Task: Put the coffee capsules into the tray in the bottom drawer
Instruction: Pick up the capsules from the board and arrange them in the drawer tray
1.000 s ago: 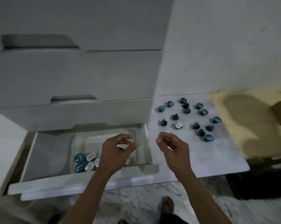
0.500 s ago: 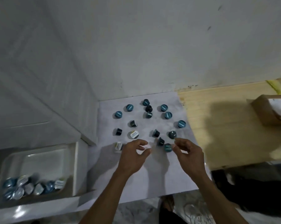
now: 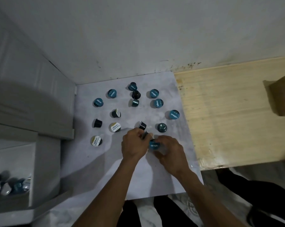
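While loose capsules lie scattered on the pale marble desk, left hand fingers pinch a small dark capsule; right hand fingers grip a teal-lidded capsule. Drawer tray at left holds several.

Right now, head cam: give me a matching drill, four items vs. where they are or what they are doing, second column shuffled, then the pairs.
Things:
1. left hand
2. right hand
3. white-lidded capsule
4. tray capsules

Place or state:
A. lies alone on the board, nearest the drawer
B. grips a teal-lidded capsule
C. heaped in the bottom drawer at lower left
D. pinches a dark capsule lying on its side

Pairs: 1-D, 2-B, 3-A, 4-C
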Available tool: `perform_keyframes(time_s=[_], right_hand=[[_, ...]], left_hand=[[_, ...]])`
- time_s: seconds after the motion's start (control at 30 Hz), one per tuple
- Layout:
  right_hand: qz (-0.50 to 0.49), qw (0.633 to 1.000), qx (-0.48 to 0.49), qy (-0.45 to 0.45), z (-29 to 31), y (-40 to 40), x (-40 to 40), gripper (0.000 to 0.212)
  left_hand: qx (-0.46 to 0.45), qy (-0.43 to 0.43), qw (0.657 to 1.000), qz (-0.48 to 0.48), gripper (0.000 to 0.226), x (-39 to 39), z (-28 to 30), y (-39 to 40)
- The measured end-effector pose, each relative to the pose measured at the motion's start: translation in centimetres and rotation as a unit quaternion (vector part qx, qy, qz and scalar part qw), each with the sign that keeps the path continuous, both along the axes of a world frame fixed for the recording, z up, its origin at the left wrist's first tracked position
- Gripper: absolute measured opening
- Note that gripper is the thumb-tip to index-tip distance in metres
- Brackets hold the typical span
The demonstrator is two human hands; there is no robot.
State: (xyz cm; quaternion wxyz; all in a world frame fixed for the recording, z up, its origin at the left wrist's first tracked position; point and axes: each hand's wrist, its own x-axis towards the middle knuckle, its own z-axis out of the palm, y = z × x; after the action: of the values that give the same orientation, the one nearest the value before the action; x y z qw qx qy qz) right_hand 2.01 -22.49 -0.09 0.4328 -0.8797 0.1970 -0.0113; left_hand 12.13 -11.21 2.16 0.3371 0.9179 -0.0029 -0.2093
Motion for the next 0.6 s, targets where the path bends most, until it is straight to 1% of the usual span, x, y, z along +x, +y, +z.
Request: perform_keyframes(time_s=[0.17, 0.33, 0.47, 0.53, 0.6], right_hand=[[0.038, 0.997, -0.054, -0.036, -1.0, -0.2, 0.4, 0.034], [0.050, 0.993, -0.087, -0.069, -1.6, -0.7, 0.4, 0.028], [0.036, 0.992, -0.097, -0.073, -2.0, -1.0, 0.4, 0.026], [0.037, 0.991, -0.109, -0.074, -2.2, -1.0, 0.4, 0.029], [0.034, 0.989, -0.118, -0.077, -2.4, -0.9, 0.5, 0.031]], left_hand=[[0.025, -0.012, 1.000, -0.003, 0.015, 0.3, -0.4, -0.8], [-0.023, -0.026, 0.999, 0.010, 0.011, 0.2, -0.5, -0.9], [-0.045, -0.082, 0.995, -0.029, 0.015, -0.4, -1.3, 0.8], [-0.068, -0.120, 0.989, -0.045, 0.020, -1.0, -1.7, 1.6], [-0.064, -0.157, 0.984, -0.053, 0.022, -1.5, -2.0, 2.2]])
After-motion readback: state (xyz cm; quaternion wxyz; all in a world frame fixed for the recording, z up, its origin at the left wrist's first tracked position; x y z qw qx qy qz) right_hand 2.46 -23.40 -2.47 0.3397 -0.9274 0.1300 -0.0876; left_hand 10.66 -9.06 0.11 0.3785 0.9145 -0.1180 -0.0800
